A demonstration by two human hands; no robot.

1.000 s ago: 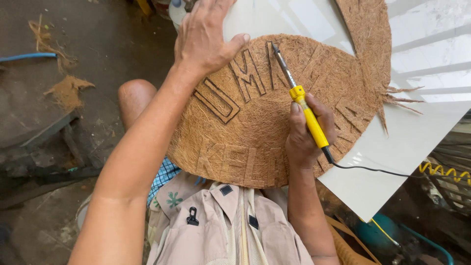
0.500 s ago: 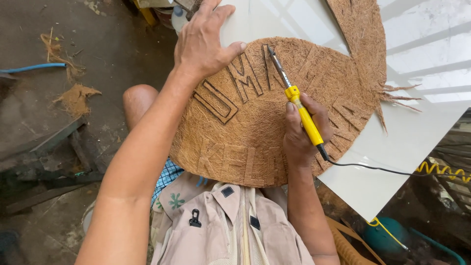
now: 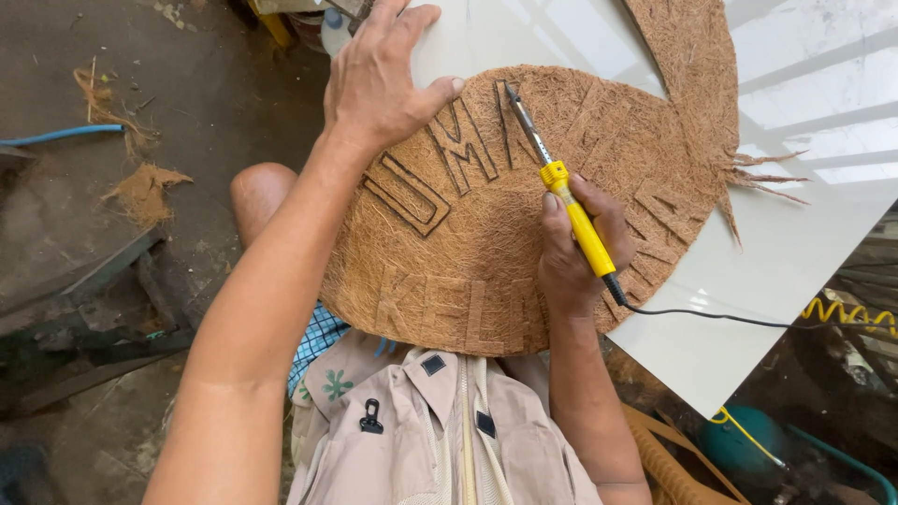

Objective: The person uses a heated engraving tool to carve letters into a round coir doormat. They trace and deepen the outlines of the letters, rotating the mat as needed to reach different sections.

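Seen from above: round coir mat (image 3: 486, 215) lying across a white desk (image 3: 804, 252), near edge overhanging toward the lap at 6 o'clock. Left hand (image 3: 379, 79) spread flat, open, pressing the mat's rim at 11 o'clock. Right hand (image 3: 571, 252) clamped pen-style on a yellow soldering iron (image 3: 571, 210), tip touching a scorched letter at 12 o'clock. Mat probably light, stiff yet fibrous, fraying at edges; best steadied by flat pressure near the rim, not pinched.

Single head view, looking steeply down, close over lap and white board (image 3: 804, 271).
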